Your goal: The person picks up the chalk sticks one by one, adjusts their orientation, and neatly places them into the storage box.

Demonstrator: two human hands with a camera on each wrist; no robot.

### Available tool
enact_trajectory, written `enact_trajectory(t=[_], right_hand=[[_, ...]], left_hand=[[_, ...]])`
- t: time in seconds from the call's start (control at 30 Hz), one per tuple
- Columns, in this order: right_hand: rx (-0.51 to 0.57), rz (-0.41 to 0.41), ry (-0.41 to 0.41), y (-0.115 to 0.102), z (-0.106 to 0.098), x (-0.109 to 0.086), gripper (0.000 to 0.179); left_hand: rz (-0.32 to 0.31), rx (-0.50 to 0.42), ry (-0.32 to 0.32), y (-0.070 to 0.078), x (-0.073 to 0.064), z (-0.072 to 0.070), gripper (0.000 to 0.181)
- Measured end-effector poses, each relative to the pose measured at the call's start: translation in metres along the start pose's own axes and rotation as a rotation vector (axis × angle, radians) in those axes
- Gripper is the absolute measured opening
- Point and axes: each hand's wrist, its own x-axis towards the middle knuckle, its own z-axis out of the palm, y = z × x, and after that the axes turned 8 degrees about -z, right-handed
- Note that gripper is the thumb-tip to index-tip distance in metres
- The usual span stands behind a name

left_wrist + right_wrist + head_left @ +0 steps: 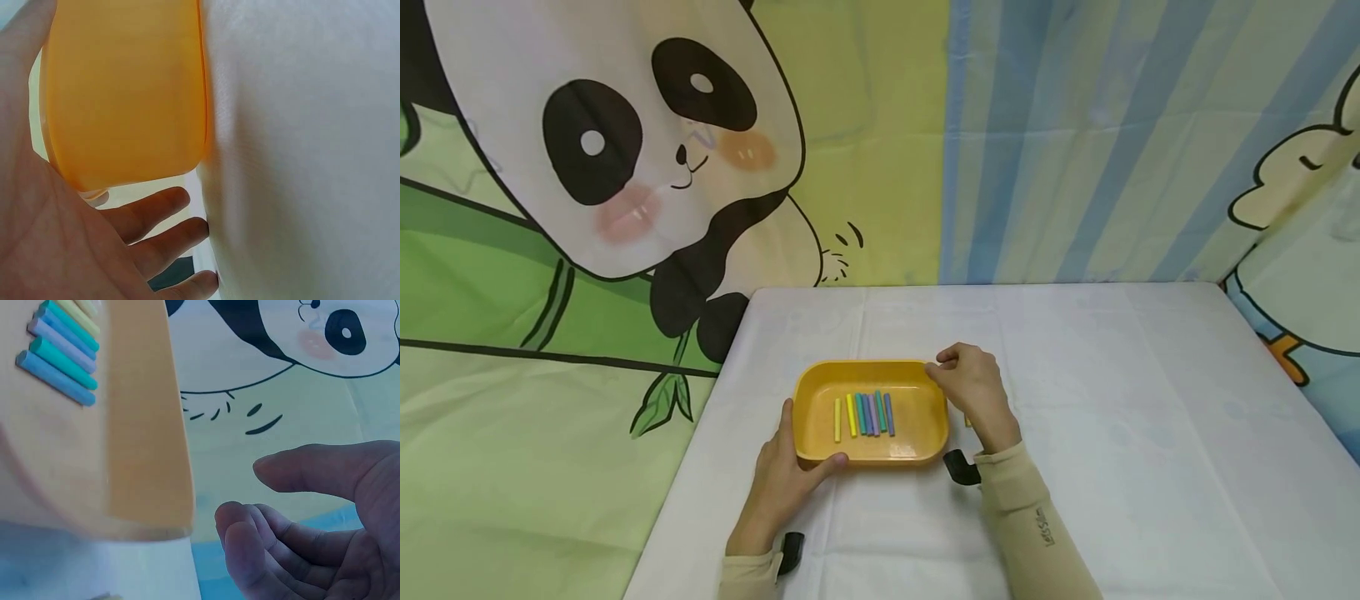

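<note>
A yellow-orange plastic tray (917, 433) lies on the table. Several chalk sticks (65, 340) in yellow, green, blue and purple lie side by side in it. My left hand (782, 479) spans the tray's near-left corner, forefinger along the left side and thumb at the front rim. In the left wrist view its other fingers (162, 244) extend loosely beside the tray. Just past the right rim is my right hand (973, 387), thumb and fingertips apart with nothing between them. On the table under that hand a yellow stick (967, 421) shows, mostly hidden by the hand.
A white cloth (1135, 433) covers the table. Behind it hangs a curtain (880, 167) with a panda print and blue stripes. Black wrist mounts (961, 468) stick out from both sleeves, the right one close to the tray's near-right corner.
</note>
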Motion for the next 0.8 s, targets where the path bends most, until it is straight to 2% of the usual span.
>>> enact_trajectory(t=[0.23,0.37,0.63,0.8], right_hand=[[-0.013,0.074,0.018,0.012,-0.012,0.0,0.033],[-0.026,0.088,0.028,0.019,-0.015,-0.001,0.034],[-0.068,0.101,0.035,0.037,-0.013,-0.003,0.033],[-0.088,0.117,0.027,0.047,-0.009,-0.004,0.032]], left_hand=[[0.002,0.004,0.003,0.001,0.0,-0.001,0.131],[0.001,0.008,0.004,0.001,0.0,-0.001,0.131],[-0.02,0.004,-0.007,0.001,0.0,0.0,0.131],[-0.006,0.003,0.003,0.001,0.0,0.001,0.131]])
